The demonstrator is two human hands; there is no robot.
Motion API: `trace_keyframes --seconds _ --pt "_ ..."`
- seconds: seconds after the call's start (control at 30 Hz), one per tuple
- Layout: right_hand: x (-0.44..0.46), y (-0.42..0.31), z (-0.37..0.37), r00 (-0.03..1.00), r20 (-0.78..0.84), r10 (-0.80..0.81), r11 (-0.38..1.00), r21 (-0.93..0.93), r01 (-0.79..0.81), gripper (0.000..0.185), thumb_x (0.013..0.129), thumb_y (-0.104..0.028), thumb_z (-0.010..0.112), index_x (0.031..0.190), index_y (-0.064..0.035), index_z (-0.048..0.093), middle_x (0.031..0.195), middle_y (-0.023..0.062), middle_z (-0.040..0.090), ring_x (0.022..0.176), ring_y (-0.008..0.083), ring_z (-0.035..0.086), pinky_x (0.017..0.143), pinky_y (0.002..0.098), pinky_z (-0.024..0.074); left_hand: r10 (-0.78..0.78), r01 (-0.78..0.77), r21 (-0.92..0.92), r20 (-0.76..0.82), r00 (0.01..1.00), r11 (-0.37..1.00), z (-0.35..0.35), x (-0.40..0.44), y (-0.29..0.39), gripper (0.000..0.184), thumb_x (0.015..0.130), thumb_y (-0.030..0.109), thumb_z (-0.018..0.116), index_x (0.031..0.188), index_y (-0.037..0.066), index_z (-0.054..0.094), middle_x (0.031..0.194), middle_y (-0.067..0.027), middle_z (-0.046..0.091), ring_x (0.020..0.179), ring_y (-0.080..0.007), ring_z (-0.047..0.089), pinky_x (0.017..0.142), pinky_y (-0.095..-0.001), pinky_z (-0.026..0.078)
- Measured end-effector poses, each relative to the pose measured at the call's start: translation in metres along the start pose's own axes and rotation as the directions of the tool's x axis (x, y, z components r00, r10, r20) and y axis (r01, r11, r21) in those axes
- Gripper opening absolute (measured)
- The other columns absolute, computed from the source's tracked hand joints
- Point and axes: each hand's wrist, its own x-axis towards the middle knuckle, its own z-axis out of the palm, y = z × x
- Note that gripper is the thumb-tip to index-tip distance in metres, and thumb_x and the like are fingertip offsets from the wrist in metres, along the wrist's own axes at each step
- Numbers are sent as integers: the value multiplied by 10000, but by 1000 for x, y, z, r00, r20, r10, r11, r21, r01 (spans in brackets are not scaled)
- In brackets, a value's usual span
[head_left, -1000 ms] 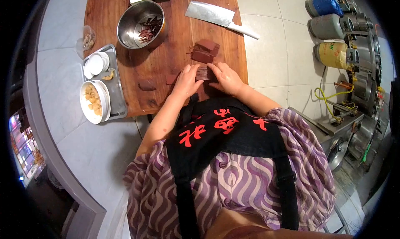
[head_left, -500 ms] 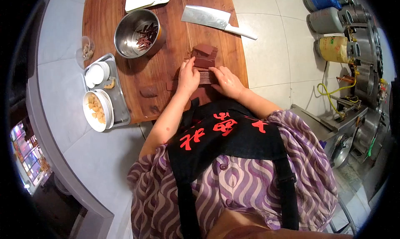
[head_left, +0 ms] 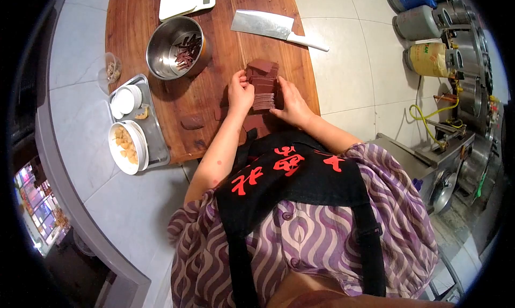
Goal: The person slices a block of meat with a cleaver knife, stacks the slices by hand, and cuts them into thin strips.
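1. Fingers of the left hand [head_left: 241,93] are curled in at the left side of the pile of dark reddish-brown flat slices [head_left: 263,88]; whether the tips pinch a slice I cannot tell. Those of the right hand [head_left: 291,103] are stretched out and lie nearly together along the pile's right side, the thumb at its lower right corner.
2. Largest is the brown wooden table [head_left: 225,37] with visible grain, which carries the pile near its edge, between the two hands.
3. Next comes the black cloth apron [head_left: 289,187] with red characters, worn over a purple wavy-patterned shirt [head_left: 316,243], close below the pile.
4. Beside the left edge of the table sits the rectangular grey metal tray [head_left: 157,139], bearing small white stacked dishes [head_left: 124,100] and a white bowl [head_left: 118,160] of pale yellow chunks [head_left: 124,141].
5. Up and left of the hands stands the round stainless-steel pot [head_left: 159,48], with dark reddish-brown strips [head_left: 188,51] inside.
6. Beyond the pile lies the broad steel cleaver [head_left: 263,24], its white handle reaching past the table's right edge.
7. Above the pot rests the white flat scale [head_left: 177,2] with a small grey display.
8. Smallest, one flat dark piece [head_left: 192,122] lies alone left of the left forearm.
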Motion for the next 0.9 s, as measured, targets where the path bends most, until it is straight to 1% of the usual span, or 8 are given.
trace_keyframes --seconds 0.17,0.27,0.37,0.5,0.6,0.7,0.77,0.9 --pt "-2 1 -3 995 74 -62 997 48 58 945 701 -127 788 1450 8 227 1209 240 475 1154 410 468 1000 430 412 -60 55 76 63 996 996 -9 12 6 410 823 56 578 1224 -15 531 996 -137 621 884 -233 629 832 -347 511" --pt "-4 4 -2 991 83 -103 994 41 100 901 696 -114 778 1438 -17 276 1160 218 489 1112 399 483 969 431 422 -168 175 -71 101 981 982 -20 2 29 378 826 89 583 1195 5 565 945 -135 614 855 -235 632 812 -340 510" --pt "-3 2 -5 988 98 -117 993 12 116 822 708 -106 761 1410 -35 340 1139 209 494 1098 397 487 954 427 430 -5 8 -14 150 989 1000 -19 3 8 334 838 116 590 1159 25 597 952 -154 595 900 -267 620 841 -357 494" --pt "3 -1 -13 978 174 -116 992 -26 122 768 701 -100 758 1373 -36 392 1134 209 498 1094 398 495 947 433 444 303 -328 237 138 943 914 -24 -18 4 241 896 150 582 1083 6 630 1056 -169 562 1036 -298 563 926 -377 451" --pt "2 -3 -16 979 166 -116 993 15 115 754 707 -90 746 1368 -13 391 1173 223 498 1132 399 490 977 431 435 295 -318 128 170 940 939 -26 -26 2 256 917 141 551 1129 9 608 1107 -174 572 1097 -315 557 954 -385 435" --pt "-7 4 -14 994 94 -60 993 111 49 743 732 -78 716 1380 21 366 1259 245 473 1202 403 464 1029 418 407 162 -167 8 202 966 986 -23 -42 4 262 943 134 502 1159 11 583 1152 -184 576 1141 -327 546 977 -390 418" --pt "-12 11 -13 990 131 55 985 154 -75 754 765 -67 671 1409 61 301 1386 276 397 1305 409 393 1098 407 347 193 -197 7 179 965 980 -21 -45 2 267 958 132 471 1174 10 570 1154 -185 580 1129 -328 554 971 -390 423" --pt "-12 10 1 987 155 31 979 195 -62 800 776 -66 656 1443 55 232 1440 289 334 1362 408 324 1142 403 284 225 -223 -34 145 963 974 -13 -47 1 263 976 128 434 1165 7 570 1150 -186 585 1107 -330 565 957 -391 431"
